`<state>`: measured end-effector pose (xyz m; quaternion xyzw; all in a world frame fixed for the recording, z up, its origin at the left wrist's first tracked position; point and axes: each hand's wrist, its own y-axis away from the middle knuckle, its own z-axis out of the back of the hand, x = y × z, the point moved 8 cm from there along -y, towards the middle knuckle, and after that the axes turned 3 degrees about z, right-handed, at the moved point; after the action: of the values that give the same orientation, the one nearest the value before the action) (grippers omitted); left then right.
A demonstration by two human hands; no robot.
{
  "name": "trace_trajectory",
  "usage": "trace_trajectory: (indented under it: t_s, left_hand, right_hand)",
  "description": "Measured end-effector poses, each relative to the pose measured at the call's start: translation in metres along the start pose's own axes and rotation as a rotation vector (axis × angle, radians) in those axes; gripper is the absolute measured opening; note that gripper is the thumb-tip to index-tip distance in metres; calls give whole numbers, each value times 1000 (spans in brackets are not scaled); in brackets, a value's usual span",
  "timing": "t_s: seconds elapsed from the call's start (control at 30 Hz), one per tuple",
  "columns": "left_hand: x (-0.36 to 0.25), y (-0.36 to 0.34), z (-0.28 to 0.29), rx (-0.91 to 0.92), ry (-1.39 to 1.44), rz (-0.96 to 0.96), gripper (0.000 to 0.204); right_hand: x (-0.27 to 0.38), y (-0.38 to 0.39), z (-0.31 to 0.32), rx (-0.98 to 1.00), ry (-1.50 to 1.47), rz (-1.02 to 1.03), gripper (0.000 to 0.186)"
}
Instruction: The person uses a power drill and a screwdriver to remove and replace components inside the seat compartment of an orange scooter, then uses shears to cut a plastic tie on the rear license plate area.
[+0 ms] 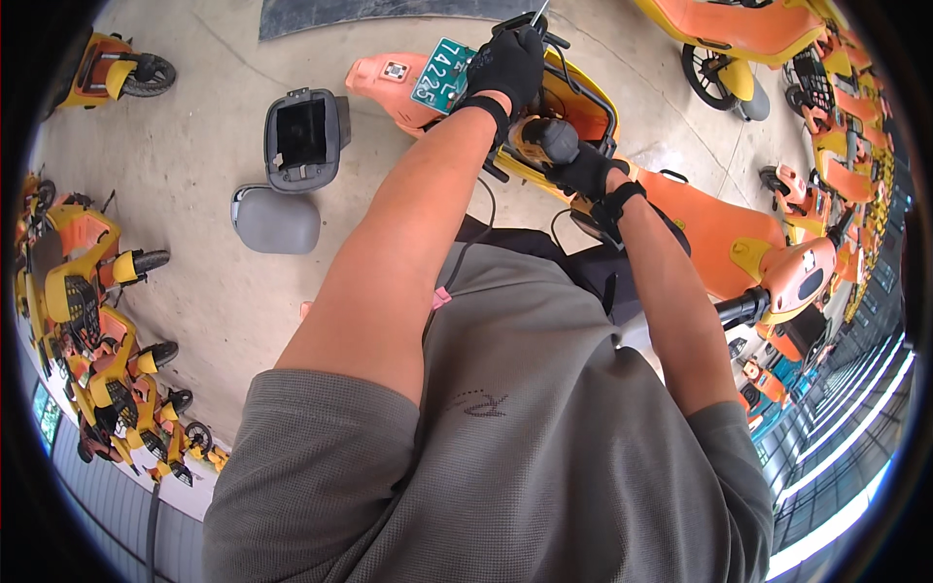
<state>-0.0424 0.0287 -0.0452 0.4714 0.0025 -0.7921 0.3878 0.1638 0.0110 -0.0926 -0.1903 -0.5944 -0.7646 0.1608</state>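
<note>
An orange and yellow scooter (724, 228) lies across the top middle of my view, with a green plate (442, 78) on its pink-orange rear part. My left hand (503, 73), in a black glove, is closed at the black-rimmed opening (593, 107) beside the plate. A thin silver rod (538, 14) sticks up at its fingertips; what exactly it grips is hidden. My right hand (583, 175), also gloved, grips a cordless power drill (544, 138) just below and right of the left hand, over the yellow body. The drill's front end is partly hidden behind my left wrist.
On the concrete floor at left are an open grey box (330, 146) and a detached grey seat (272, 222). Rows of parked scooters (92, 282) line the left and right (841, 175). Another scooter (724, 34) stands close at upper right. A dark mat (350, 15) lies at top.
</note>
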Motion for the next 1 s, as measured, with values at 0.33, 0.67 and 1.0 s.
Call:
trace_trajectory:
  t_s: [0.33,0.67,1.0]
  left_hand:
    - [7,-5,-8,35,-12,28,50]
    - [3,0,-3,41,5,36,48]
    - [4,-3,-4,23,-9,35,47]
  right_hand:
    - [-2,0,1,-1,-92,47,22]
    - [1,2,3,-4,7,62,23]
    - [-5,2,2,-23,-94,31,25]
